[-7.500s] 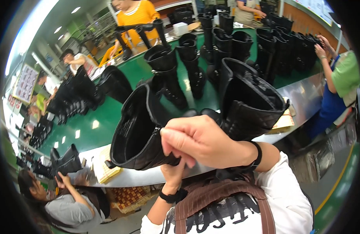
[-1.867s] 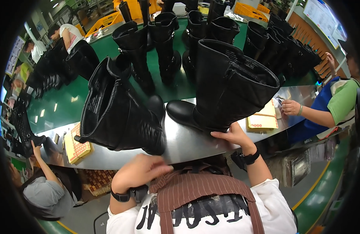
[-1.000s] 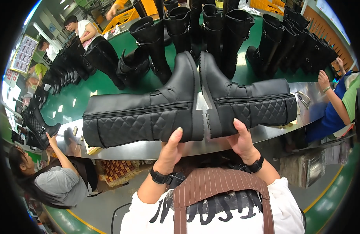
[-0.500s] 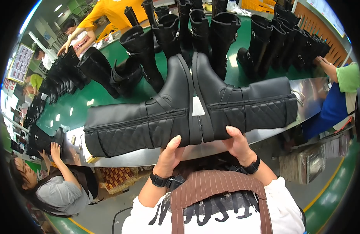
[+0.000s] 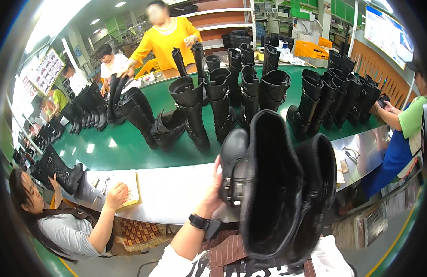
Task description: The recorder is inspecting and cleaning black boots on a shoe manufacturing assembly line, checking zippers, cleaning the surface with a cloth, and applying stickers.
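Observation:
Two tall black boots stand on end in front of my body, their shaft openings turned up toward me. The left boot shows its dark inside, a rounded toe and buckled ankle straps. Close against it on the right is the second boot. My left hand grips the left boot at its foot, beside the toe and straps; most of the fingers are behind it. My right hand is hidden behind the boots.
Several black boots stand across the green table. A metal edge runs along its near side. At left a co-worker's hand rests by a yellow-edged pad. Another co-worker in green and blue is at right.
The boots have swung from lying flat, sole to sole, to upright with openings toward me, and shifted right. My right hand has gone out of sight. The left co-worker's hand moved to the pad.

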Motion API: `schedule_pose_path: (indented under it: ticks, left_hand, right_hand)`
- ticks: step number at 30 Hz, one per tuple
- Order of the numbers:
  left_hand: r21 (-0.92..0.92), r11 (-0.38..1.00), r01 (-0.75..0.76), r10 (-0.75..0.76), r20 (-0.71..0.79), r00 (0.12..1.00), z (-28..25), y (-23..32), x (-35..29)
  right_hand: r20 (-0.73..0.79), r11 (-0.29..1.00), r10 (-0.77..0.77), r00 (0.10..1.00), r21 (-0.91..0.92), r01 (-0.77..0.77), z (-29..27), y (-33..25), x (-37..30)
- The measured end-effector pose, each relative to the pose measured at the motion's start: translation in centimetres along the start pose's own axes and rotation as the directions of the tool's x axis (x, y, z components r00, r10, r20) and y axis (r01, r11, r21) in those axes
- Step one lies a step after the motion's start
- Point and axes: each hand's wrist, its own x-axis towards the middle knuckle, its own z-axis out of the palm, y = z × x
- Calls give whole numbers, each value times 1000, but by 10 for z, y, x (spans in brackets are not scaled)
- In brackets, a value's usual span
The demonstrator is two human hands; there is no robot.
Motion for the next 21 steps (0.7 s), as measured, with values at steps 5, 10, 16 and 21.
schedule_pose_path:
  ticks: [5,10,16,21]
  left_hand:
    - [-285,943,174,-185,-14,983,-10,-28,-5]
    - [-206,957,202,-190,79,979,-12,-11,-13]
    - [-449,884,128,-52,177,983,10,7,-28]
    - [-307,952,18,-45,-80,996,17,12,-39]
  right_hand:
    - [81,938,-58,995,346,27,-4,-9,-17]
    - [96,862,-57,994,506,0,-6,-15,-6]
    - [-37,943,-51,998,326,61,5,-24,2]
    - [-101,925,-130,986,345,158,22,-29,-19]
